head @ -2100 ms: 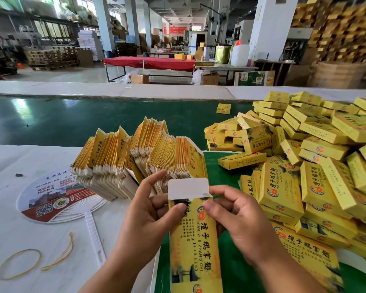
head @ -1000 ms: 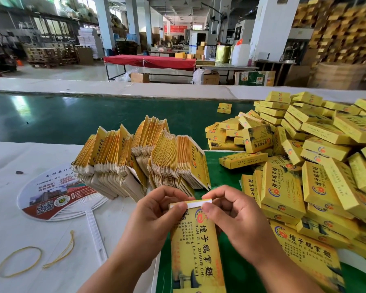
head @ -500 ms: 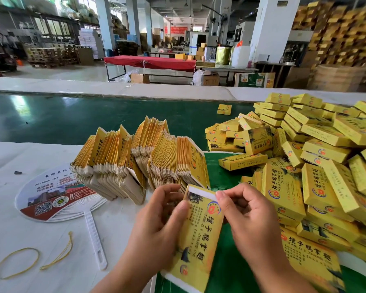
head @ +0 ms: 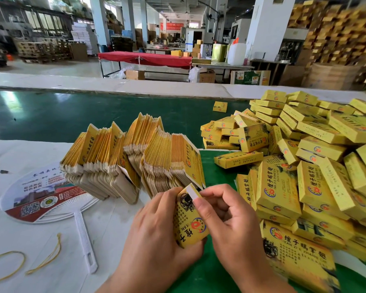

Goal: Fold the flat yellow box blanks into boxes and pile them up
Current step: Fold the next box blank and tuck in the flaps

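Far left, near edge of the white table cover point(head: 19, 149): two yellow rubber bands point(head: 6, 265), one a closed loop, the other a stretched strand just beside it. Above them, flat on the cover, a printed hand fan point(head: 40, 199) with a white plastic handle angled toward the near edge.

Next rightward, just behind the fan's rim, a thick fanned bundle of flat yellow box blanks point(head: 131, 157), leaning on edge in several packs, white flap ends down and toward the viewer. Behind the bundle, a green conveyor belt point(head: 51, 115) across the full width, with one small lone box point(head: 220, 106) lying on it, well apart from everything else.

Centre foreground, above a green mat point(head: 211, 172): left hand point(head: 156, 233) wrapped round the left side of a half-formed yellow box point(head: 188, 220), fingers curled behind it, thumb on its front. White end flap point(head: 192, 192) at the top, partly tucked. Right hand point(head: 230, 225) clamped on the same box, thumb and forefinger pinching at the flap end, remaining fingers curled under. Box tilted, top end close in front of the blank bundle's nearest pack, lower end hidden behind the palms.

Right: a large loose pile of folded boxes point(head: 304, 166), heaped at all angles from the belt's far edge down to the near edge, crowding close to the right wrist. Nearest box of the pile just beside the right forearm.
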`<action>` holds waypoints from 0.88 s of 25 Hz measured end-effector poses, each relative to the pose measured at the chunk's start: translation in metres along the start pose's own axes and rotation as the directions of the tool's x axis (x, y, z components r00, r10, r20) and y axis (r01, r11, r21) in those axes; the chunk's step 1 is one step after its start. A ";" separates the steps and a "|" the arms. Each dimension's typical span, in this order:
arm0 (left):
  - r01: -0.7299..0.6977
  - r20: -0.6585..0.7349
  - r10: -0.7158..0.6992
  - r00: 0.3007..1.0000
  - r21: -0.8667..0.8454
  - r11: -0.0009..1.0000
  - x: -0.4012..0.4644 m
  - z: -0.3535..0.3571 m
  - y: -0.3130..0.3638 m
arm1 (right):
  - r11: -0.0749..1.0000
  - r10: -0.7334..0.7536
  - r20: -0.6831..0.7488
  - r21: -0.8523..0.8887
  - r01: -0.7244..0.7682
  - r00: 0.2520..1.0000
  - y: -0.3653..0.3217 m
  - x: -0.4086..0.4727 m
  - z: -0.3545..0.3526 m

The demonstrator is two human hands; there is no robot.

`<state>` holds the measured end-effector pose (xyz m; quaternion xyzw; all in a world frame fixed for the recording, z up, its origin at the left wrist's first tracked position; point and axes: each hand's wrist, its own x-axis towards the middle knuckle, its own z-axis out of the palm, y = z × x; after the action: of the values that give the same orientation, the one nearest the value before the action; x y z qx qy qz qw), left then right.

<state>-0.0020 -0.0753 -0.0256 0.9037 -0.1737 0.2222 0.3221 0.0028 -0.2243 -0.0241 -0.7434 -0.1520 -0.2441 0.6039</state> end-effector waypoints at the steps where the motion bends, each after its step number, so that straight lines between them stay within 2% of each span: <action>1: -0.009 0.009 0.009 1.000 0.003 1.000 0.000 -0.001 0.001 | 1.000 0.011 -0.011 0.009 -0.011 1.000 -0.001 0.000 0.000; 5: -0.014 0.032 0.013 0.999 0.026 1.000 0.000 -0.004 0.005 | 0.999 0.047 -0.062 0.019 -0.046 0.997 -0.002 -0.001 -0.002; 9: -0.012 0.040 0.010 0.999 0.053 0.998 0.000 -0.003 0.007 | 1.000 -0.001 -0.094 -0.019 -0.001 0.996 -0.002 0.001 -0.003; 13: 0.010 0.033 -0.013 0.999 0.095 0.995 -0.001 -0.002 0.007 | 0.990 -0.056 -0.045 -0.131 0.050 0.997 -0.002 0.002 -0.006; 16: 0.034 0.033 -0.039 0.999 0.140 0.990 -0.002 0.000 0.006 | 0.951 -0.129 0.003 -0.283 0.125 0.992 -0.002 0.003 -0.007; 18: 0.026 0.044 -0.033 0.998 0.156 0.988 -0.003 0.001 0.004 | 0.958 -0.082 0.006 -0.276 0.080 0.997 -0.001 0.003 -0.009; 20: 0.013 0.053 -0.022 0.998 0.169 0.986 -0.002 0.001 0.003 | 0.986 0.052 0.022 -0.158 -0.048 0.998 0.002 0.005 -0.011; 22: 0.001 0.054 -0.010 0.999 0.180 0.984 -0.002 0.002 0.003 | 0.988 0.083 0.028 -0.135 -0.078 0.996 0.003 0.005 -0.012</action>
<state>-0.0049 -0.0785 -0.0263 0.9354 -0.1591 0.2115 0.2347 0.0060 -0.2372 -0.0223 -0.7917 -0.1151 -0.2167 0.5595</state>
